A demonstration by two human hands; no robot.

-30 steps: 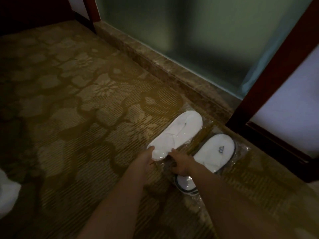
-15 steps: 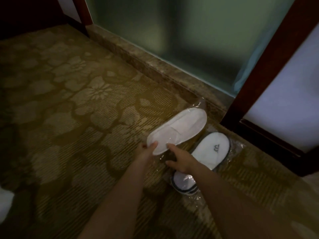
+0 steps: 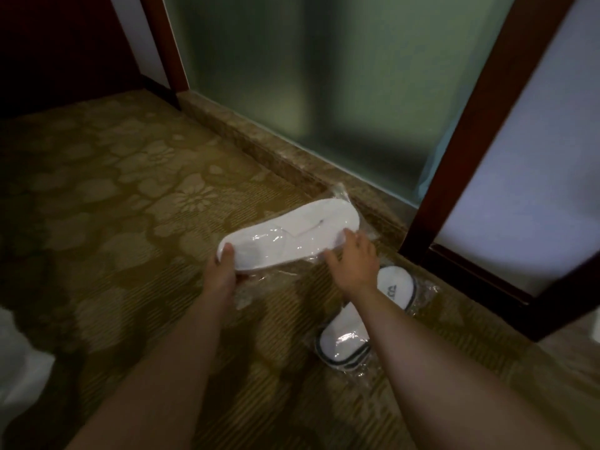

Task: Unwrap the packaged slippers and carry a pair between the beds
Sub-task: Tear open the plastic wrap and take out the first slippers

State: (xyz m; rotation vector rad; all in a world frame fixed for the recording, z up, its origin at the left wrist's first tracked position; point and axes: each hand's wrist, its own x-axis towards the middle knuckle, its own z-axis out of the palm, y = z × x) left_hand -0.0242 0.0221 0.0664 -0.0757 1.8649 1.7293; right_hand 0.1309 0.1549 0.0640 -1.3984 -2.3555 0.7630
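Floral carpet point(image 3: 130, 196), hands point(image 3: 220, 271) point(image 3: 354, 264) gripping flat white slippers point(image 3: 285, 238), glossy plastic-wrapped

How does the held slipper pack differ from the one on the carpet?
The held pack is lifted, gripped by the left hand and right hand; the floor pack lies on the carpet. The held pack shows plain white; the floor pack shows dark trim and a logo. Both are wrapped in clear plastic.

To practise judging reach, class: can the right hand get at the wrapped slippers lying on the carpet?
Probably yes. The wrapped slippers lie on the carpet just below the right forearm, nothing covering them. But the right hand grips the other pack and must release it first.
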